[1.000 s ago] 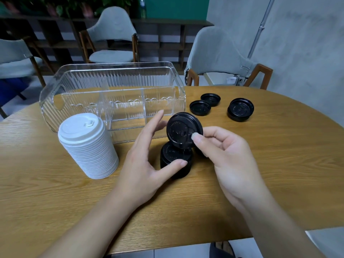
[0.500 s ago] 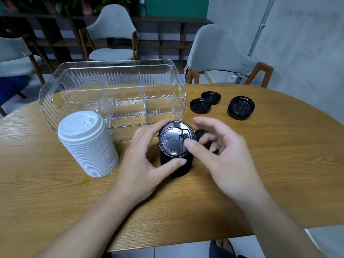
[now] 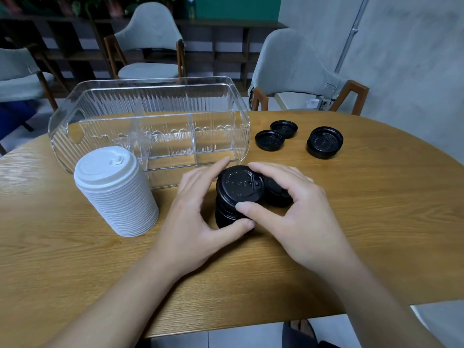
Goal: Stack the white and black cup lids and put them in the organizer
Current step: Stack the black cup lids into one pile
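The black lid (image 3: pixel 238 185) I held up on edge a second ago now lies flat, tilted a little, on top of the black lid stack (image 3: pixel 229 212), and both my hands have closed in around it. My right hand (image 3: pixel 296 209) pinches that top lid, thumb at its near rim and forefinger curled over the far rim. My left hand (image 3: pixel 198 212) cups the stack from the left, thumb against its base and fingers arched over the far side. The lids are matte black plastic discs with a raised ring and a small sip tab. Just right of the stack, under my right fingers, sits another black lid (image 3: pixel 276 194). To the left stands the tall ribbed white lid stack (image 3: pixel 115 192), smooth-domed on top. Behind both lies the clear organizer (image 3: pixel 150 114), fluted plastic with dividers and rounded ends. Farther right on the wood-grain surface (image 3: pixel 376 222) rest two single lids (image 3: pixel 270 139) (image 3: pixel 283 128), touching, and a short black pile (image 3: pixel 324 142) standing apart.
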Demonstrator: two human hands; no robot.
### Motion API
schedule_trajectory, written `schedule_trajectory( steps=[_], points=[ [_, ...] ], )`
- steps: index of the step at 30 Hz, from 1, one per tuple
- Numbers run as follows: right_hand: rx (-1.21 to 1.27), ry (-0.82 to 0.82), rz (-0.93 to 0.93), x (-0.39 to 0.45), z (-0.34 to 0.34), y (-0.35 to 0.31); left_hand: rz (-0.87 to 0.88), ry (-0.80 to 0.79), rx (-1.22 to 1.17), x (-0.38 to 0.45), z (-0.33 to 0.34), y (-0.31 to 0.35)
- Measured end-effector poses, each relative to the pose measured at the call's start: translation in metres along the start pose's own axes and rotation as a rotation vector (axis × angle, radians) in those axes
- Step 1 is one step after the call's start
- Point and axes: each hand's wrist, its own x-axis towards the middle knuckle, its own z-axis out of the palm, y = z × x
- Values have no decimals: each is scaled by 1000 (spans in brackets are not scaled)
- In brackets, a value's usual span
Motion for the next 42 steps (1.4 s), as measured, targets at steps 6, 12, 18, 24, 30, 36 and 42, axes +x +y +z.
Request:
schedule_trajectory(
  steps=[6,12,18,24,30,36,42],
  points=[
    [-101,-43,9,0,1,8,-128,-176,-93,2,0,-1],
    [-134,-93,-8,0,5,10,-133,-175,-117,2,2,-1],
    [-99,-148,54,3,4,14,-139,-232,-98,3,1,-7],
    [-116,-129,117,3,5,18,-163,-227,-83,4,0,-10],
    [-187,-71,152,-1,8,10,-149,-182,6,2,1,-10],
    [-150,-94,136,-3,3,5,-101,-203,20,3,3,-11],
    [-315,39,94,7,-19,27,-121,-175,17,3,2,-7]
  ],
)
